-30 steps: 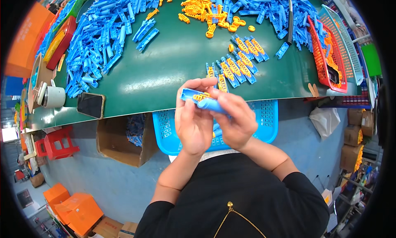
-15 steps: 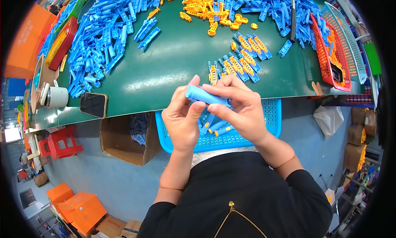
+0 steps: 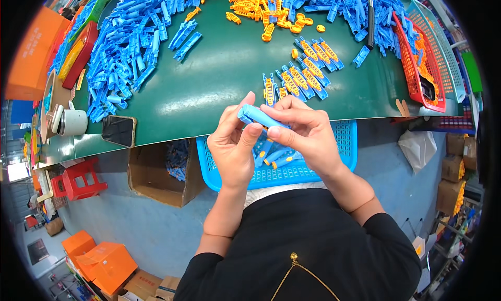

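Note:
Between my two hands, above the table's front edge, is a blue plastic casing [image 3: 259, 117], tilted with one end toward the upper left. My left hand [image 3: 232, 144] is closed on its left end, thumb below and fingers above. The right hand [image 3: 308, 131] pinches the other end between thumb and fingers. Below them a blue basket [image 3: 346, 144] holds several blue pieces with yellow ends [image 3: 282, 160]. Just beyond my hands, blue half-shells with yellow inserts [image 3: 298, 82] lie in rows on the green table [image 3: 198, 87].
Heaps of blue half-shells [image 3: 128, 50] cover the table's left and far right. Yellow inserts [image 3: 253, 6] are piled at the far middle. A phone [image 3: 118, 131] and mug [image 3: 73, 122] lie left; a red basket [image 3: 412, 71] stands right. Below is a cardboard box [image 3: 156, 189].
The casing has turned slightly in my fingers, its left end now pointing more steeply upward. Both hands keep their grip in nearly the same place.

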`<action>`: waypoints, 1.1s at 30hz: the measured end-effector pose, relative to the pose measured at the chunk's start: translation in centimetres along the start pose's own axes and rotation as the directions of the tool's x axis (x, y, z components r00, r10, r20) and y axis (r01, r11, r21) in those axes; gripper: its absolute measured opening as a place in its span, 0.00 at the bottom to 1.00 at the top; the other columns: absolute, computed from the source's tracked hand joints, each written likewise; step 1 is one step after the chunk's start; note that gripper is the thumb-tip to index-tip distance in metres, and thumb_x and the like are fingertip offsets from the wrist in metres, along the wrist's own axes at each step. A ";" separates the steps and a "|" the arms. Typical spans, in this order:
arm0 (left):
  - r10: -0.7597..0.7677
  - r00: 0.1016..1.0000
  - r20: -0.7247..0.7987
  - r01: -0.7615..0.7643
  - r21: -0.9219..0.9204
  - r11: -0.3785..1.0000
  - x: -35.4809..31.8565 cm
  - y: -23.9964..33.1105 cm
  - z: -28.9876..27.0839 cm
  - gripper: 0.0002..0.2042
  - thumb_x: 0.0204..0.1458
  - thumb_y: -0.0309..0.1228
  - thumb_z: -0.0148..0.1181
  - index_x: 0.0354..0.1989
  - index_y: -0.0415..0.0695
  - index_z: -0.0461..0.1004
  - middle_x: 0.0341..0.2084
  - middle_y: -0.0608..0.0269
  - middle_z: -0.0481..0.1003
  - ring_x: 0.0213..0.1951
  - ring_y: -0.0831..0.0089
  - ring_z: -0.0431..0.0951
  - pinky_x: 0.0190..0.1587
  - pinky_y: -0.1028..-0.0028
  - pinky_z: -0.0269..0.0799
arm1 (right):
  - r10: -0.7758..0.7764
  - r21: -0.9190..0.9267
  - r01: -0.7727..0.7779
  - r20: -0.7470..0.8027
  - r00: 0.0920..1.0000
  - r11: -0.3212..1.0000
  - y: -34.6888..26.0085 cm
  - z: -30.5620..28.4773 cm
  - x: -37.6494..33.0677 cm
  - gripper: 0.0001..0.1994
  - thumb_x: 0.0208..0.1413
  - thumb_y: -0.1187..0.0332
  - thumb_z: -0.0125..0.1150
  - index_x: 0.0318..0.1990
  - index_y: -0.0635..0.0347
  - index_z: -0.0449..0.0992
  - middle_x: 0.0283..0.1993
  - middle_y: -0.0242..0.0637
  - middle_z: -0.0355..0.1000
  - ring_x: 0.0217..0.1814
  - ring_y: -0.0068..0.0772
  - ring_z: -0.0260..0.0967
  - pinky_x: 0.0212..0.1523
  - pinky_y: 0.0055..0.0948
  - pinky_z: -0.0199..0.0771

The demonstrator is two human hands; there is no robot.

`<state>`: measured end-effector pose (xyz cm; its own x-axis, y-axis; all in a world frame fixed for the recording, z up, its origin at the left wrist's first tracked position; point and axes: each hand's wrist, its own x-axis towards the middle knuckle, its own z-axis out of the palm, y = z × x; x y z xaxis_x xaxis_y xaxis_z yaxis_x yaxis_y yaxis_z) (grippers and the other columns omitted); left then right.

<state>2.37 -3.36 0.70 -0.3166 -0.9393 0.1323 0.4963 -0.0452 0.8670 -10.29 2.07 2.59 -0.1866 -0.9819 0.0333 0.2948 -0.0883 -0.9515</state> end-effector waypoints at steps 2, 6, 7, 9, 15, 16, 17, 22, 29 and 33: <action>-0.009 1.000 0.012 0.009 0.024 1.000 0.1 -0.2 -0.3 0.20 0.46 0.28 0.65 0.48 0.35 0.71 0.38 0.62 0.70 0.38 0.79 0.70 0.42 0.79 0.67 | -0.004 -0.031 0.005 0.029 1.000 1.000 0.1 -0.4 0.0 0.16 0.48 0.75 0.62 0.47 0.67 0.74 0.39 0.32 0.64 0.39 0.20 0.62 0.37 0.17 0.67; -0.074 0.996 0.053 0.083 -0.191 0.978 0.1 -0.5 -0.8 0.18 0.46 0.31 0.65 0.44 0.36 0.71 0.38 0.64 0.67 0.38 0.78 0.69 0.43 0.79 0.66 | -0.045 -0.177 0.071 0.146 0.988 0.982 -0.2 -0.6 0.1 0.20 0.46 0.74 0.64 0.49 0.65 0.73 0.38 0.34 0.66 0.39 0.22 0.63 0.37 0.19 0.66; -0.080 0.995 0.060 0.090 -0.185 0.979 0.3 -0.7 -0.8 0.18 0.46 0.31 0.65 0.44 0.36 0.71 0.38 0.64 0.67 0.38 0.78 0.69 0.43 0.79 0.66 | -0.048 -0.172 0.072 0.137 0.989 0.983 -0.3 -0.3 0.0 0.20 0.46 0.74 0.64 0.49 0.65 0.73 0.38 0.34 0.66 0.39 0.22 0.63 0.37 0.19 0.66; -0.078 0.995 0.058 0.092 -0.311 0.946 0.4 -0.8 -0.7 0.16 0.46 0.31 0.65 0.40 0.39 0.69 0.39 0.64 0.66 0.39 0.76 0.69 0.44 0.78 0.66 | -0.286 -0.539 0.322 0.153 0.946 0.779 -0.4 0.5 -0.3 0.24 0.43 0.73 0.66 0.52 0.63 0.71 0.37 0.38 0.66 0.39 0.25 0.65 0.38 0.22 0.68; -0.083 0.985 0.152 0.116 -0.225 0.967 -0.7 -0.6 -0.1 0.15 0.52 0.40 0.57 0.43 0.45 0.65 0.38 0.63 0.70 0.42 0.72 0.69 0.48 0.68 0.67 | -0.605 -0.608 0.470 -0.022 0.796 0.640 1.5 0.4 -0.9 0.16 0.35 0.76 0.70 0.36 0.65 0.75 0.31 0.41 0.72 0.29 0.36 0.71 0.29 0.27 0.71; -0.073 0.990 0.120 0.104 -0.282 0.954 -0.8 -0.6 0.6 0.16 0.50 0.36 0.60 0.42 0.43 0.65 0.37 0.60 0.70 0.42 0.72 0.70 0.46 0.70 0.68 | -0.621 -0.592 0.502 0.004 0.784 0.630 1.4 -0.1 -1.1 0.16 0.35 0.76 0.70 0.36 0.65 0.75 0.31 0.41 0.72 0.30 0.35 0.71 0.29 0.27 0.71; -0.064 0.994 0.084 0.089 -0.336 0.938 -0.9 -0.6 1.2 0.17 0.48 0.33 0.64 0.42 0.41 0.66 0.36 0.57 0.70 0.41 0.72 0.71 0.44 0.72 0.69 | -0.637 -0.575 0.535 0.031 0.771 0.619 1.4 -0.3 -1.3 0.16 0.35 0.76 0.70 0.36 0.65 0.76 0.31 0.41 0.72 0.31 0.35 0.71 0.29 0.26 0.71; 0.084 0.993 0.082 -0.076 -0.098 0.992 -1.1 -1.6 2.2 0.16 0.52 0.36 0.58 0.45 0.44 0.63 0.41 0.60 0.69 0.45 0.70 0.70 0.47 0.70 0.69 | -0.388 -0.135 0.368 -0.177 0.905 0.920 0.9 -1.9 -1.6 0.15 0.40 0.77 0.68 0.39 0.67 0.74 0.36 0.36 0.72 0.39 0.27 0.71 0.42 0.24 0.71; 0.425 0.851 0.310 -0.520 0.382 0.764 -1.0 -2.2 2.6 0.16 0.47 0.26 0.64 0.40 0.42 0.64 0.40 0.53 0.70 0.42 0.66 0.73 0.47 0.67 0.70 | -0.014 0.462 0.084 -0.153 0.988 0.883 1.4 -4.9 -2.4 0.14 0.44 0.78 0.66 0.41 0.67 0.73 0.39 0.35 0.73 0.43 0.23 0.70 0.48 0.23 0.70; 0.214 0.770 0.601 -0.637 0.736 0.227 -0.1 -0.8 2.3 0.13 0.46 0.19 0.60 0.42 0.38 0.71 0.36 0.57 0.73 0.37 0.70 0.74 0.41 0.73 0.70 | -0.121 0.238 0.181 -0.247 0.962 0.954 2.1 -5.5 -2.9 0.13 0.44 0.79 0.65 0.40 0.67 0.74 0.38 0.36 0.73 0.42 0.21 0.70 0.47 0.22 0.72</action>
<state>0.17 -2.49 1.08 -0.6234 -0.5289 0.5759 -0.2807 0.8388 0.4665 -14.32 5.65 -1.19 -0.4462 -0.8920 0.0720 0.4707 -0.3023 -0.8289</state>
